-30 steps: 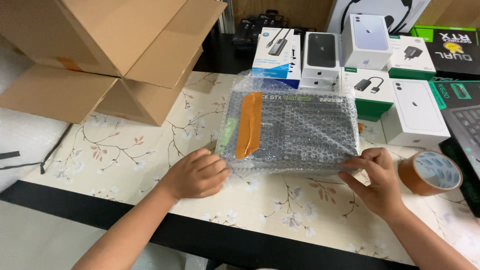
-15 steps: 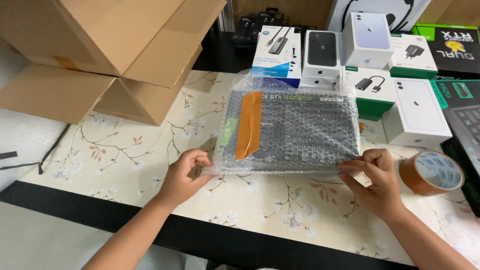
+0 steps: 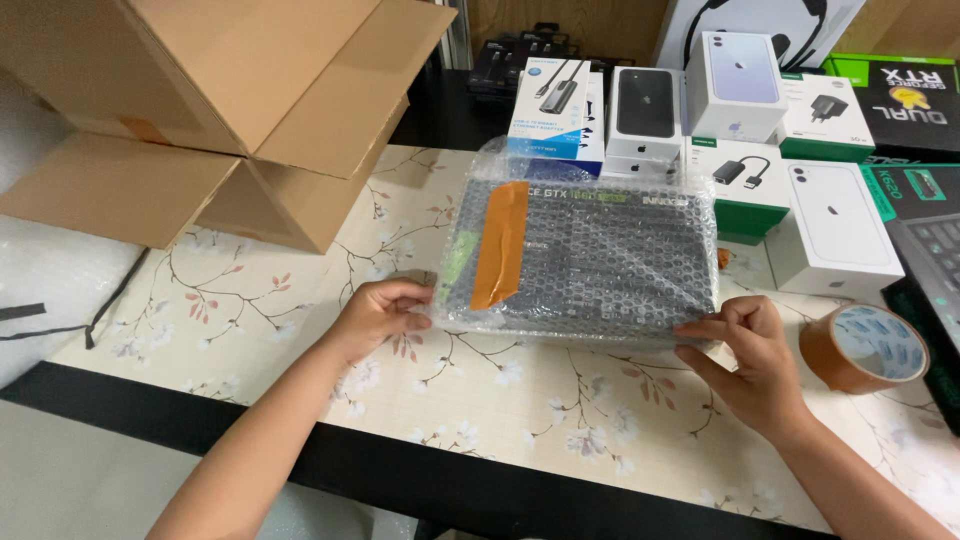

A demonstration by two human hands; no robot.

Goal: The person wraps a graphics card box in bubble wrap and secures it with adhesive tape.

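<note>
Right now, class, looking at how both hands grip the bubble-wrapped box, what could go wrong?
1. The left hand and right hand pinch only the near corners of the bubble-wrapped box, so it might slip on the slick wrap.
2. Only one orange tape strip shows, so the wrap may loosen.
3. Small product boxes crowd behind and could be knocked.

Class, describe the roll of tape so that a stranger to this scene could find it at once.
Start at the floral-patterned table and go to its right edge, past the flat dark box wrapped in clear bubble wrap. Just right of the right hand lies the brown roll of packing tape, the only round thing among rectangular boxes.
</note>
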